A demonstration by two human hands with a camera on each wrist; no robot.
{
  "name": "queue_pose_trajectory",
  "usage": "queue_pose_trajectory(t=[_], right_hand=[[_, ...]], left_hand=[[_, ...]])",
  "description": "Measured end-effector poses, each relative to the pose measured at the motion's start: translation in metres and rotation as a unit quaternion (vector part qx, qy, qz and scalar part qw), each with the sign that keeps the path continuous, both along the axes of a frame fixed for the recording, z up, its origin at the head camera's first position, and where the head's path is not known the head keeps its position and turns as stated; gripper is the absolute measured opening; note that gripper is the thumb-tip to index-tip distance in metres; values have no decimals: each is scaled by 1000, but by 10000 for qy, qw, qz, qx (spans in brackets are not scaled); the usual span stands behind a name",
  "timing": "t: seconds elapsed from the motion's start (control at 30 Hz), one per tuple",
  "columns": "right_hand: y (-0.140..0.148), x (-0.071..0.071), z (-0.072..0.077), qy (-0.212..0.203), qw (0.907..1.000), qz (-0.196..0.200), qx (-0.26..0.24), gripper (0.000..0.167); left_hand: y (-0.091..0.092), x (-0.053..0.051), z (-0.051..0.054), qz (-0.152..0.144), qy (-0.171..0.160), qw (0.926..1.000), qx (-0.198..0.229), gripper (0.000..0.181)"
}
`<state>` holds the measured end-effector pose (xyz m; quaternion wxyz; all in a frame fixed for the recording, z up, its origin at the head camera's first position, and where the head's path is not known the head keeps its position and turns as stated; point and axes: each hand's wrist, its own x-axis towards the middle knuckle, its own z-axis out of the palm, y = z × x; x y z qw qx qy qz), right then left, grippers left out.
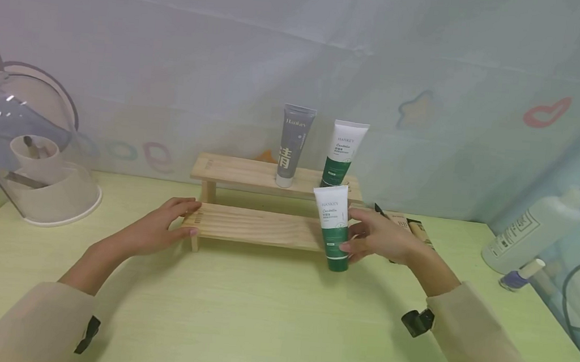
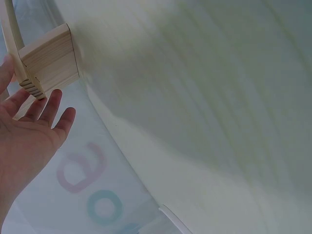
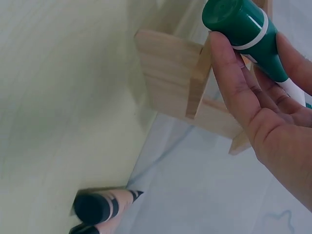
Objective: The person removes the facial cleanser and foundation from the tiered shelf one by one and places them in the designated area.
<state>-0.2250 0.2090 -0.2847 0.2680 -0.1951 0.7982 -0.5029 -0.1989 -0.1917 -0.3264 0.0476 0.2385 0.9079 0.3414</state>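
A two-step wooden rack stands on the table against the wall cloth. My left hand is at the left end of its lower step, thumb on the front edge and fingers behind; the left wrist view shows the rack's end between them. In my right hand is a white-and-green squeeze tube, cap down, pinched between thumb and fingers by the lower step's right end. Its green cap faces the right wrist camera. On the upper step stand a grey tube and another white-and-green tube.
Small tubes lie behind my right hand. A white pump bottle and a purple nail polish bottle are at the right. A clear domed holder with brushes stands at the left on the pale table.
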Motion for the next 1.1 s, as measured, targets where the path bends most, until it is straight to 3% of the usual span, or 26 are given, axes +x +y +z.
queue_pose_trajectory(t=[0.4,0.83,1.1], right_hand=[[34,9,-6,-340,9992,-83,166,59],[72,30,-18,-619,9974,-302,219,62],[96,45,-25,-927,9950,-367,28,44]], left_hand=[[-1,-1,-1,7,-7,10000,24,61],[-1,-2,-1,-12,-77,10000,31,62],[-1,-2,-2,-15,-101,9999,41,63]])
